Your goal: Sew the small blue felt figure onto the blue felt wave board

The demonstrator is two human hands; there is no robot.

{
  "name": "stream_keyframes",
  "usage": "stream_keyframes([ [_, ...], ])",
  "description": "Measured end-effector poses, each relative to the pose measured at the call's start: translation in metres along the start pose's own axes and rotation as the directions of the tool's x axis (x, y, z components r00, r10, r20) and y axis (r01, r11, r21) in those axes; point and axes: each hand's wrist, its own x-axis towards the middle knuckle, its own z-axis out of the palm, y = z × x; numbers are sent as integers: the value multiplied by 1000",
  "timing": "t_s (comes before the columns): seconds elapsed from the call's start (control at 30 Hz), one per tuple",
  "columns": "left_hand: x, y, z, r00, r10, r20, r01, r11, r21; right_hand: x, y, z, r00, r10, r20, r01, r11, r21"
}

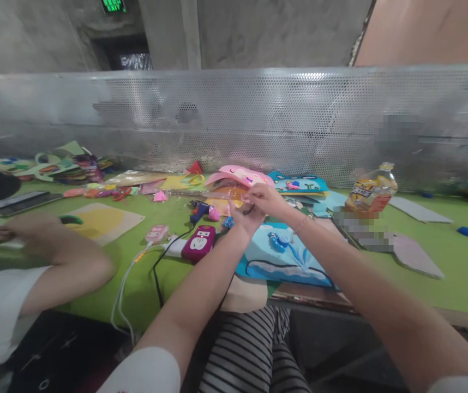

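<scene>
Nearest the camera are the wearer's striped trousers [238, 355], below the edge of the green surface [463, 267]. Both forearms reach forward and converge. The left hand [249, 219] is turned palm up; the right hand [267, 198] sits just above it, fingers bent down toward the palm. A small dark item [249, 209] shows between them, its long axis apparently slanting across the left palm. Its identity is unclear, and which fingers grip it cannot be determined.

A blue picture [254, 252] lies on the wearer's side of the hands, extending to their right, longer side running left to right; the left hand is nearer its far edge. A blue lump [278, 242] rests on it. To the left of the hands are a pink lump [214, 213] and a glue gun [199, 211]. Farther left, a co-worker's arm [70, 259] rests on the surface.
</scene>
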Motion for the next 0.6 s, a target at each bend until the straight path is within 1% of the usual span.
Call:
stream_keyframes([
  [0.07,2,-1,-2,999,-2,38,3,1000,-17,-18,1,-1,997,-54,61,47,994,100],
  [0.13,5,-2,-5,990,0,138,7,999,-51,-32,0,1,998,-58,40,54,993,102],
  [0.2,10,-5,-9,975,14,220,4,997,-77,-40,-3,4,998,-57,8,56,995,81],
  [0.27,15,-7,-14,967,38,252,-12,995,-102,-43,-5,8,999,-48,-2,48,994,96],
  [0.37,20,-9,-20,964,61,260,-34,994,-109,-44,-7,12,1000,18,-16,-15,987,162],
  [0.43,21,-10,-20,969,54,240,-31,995,-99,-45,-7,14,998,58,-32,-50,978,204],
  [0.6,11,-8,-10,986,21,165,-3,994,-108,-46,-3,15,992,115,-45,-97,950,297],
])
